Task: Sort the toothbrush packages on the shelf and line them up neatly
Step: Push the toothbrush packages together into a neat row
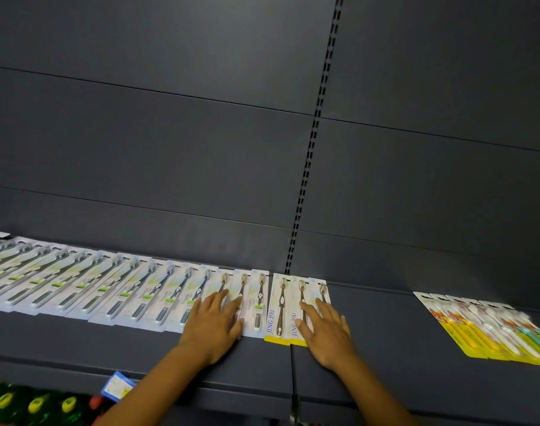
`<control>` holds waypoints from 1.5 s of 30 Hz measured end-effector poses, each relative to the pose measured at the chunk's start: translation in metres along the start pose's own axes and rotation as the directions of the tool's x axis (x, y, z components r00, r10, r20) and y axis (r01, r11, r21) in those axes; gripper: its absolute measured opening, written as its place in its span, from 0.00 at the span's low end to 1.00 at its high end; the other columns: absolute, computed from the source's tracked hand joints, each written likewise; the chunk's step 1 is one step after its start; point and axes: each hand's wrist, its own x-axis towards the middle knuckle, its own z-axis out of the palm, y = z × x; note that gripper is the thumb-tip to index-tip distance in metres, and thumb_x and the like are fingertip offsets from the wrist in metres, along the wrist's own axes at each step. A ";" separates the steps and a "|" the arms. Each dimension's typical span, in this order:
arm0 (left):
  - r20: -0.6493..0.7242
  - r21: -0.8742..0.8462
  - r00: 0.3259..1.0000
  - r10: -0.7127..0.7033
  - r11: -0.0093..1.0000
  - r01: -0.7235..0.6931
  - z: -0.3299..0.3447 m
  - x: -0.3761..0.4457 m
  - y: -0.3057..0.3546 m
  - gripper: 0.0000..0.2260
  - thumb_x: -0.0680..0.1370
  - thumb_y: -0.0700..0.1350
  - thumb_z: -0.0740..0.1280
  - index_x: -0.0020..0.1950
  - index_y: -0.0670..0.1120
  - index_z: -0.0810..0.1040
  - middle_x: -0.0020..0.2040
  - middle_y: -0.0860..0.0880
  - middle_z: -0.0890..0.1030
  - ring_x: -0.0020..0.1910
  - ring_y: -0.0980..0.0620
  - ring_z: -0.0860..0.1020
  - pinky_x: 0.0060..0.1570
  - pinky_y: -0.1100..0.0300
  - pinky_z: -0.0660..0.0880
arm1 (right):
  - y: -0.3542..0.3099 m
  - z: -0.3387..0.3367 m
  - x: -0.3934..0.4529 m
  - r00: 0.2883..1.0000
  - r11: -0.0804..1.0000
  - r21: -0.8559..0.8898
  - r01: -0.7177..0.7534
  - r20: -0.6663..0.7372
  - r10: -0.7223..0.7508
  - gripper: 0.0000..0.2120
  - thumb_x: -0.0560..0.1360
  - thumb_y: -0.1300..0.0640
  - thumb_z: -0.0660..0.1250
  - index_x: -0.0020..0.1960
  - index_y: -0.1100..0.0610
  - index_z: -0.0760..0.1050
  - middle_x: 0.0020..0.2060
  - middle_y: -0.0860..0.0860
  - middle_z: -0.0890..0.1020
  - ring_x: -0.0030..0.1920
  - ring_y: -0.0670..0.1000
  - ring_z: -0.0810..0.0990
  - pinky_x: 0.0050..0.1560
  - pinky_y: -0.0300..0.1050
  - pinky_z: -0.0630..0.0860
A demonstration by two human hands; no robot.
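On the dark grey metal shelf [370, 333] a long row of white flat toothbrush packages [115, 290] lies under both hands, left hand [211, 324] and right hand [327, 330] pressing flat with straight fingers.

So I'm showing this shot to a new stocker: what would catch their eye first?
Probably the long row of toothbrush packages lying flat along the dark shelf, with the left hand and right hand pressed flat on its right end. Next, the brighter yellow-edged batch set apart at far right.
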 end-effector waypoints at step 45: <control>0.126 0.012 0.991 -0.052 0.999 0.051 -0.123 -0.033 -0.318 0.24 0.80 0.57 0.60 0.74 0.51 0.65 0.71 0.47 0.68 0.68 0.45 0.69 0.64 0.51 0.69 | -0.322 0.035 0.033 0.989 0.993 -0.083 0.085 0.125 -0.074 0.33 0.78 0.39 0.59 0.78 0.50 0.56 0.76 0.52 0.61 0.74 0.56 0.62 0.72 0.50 0.61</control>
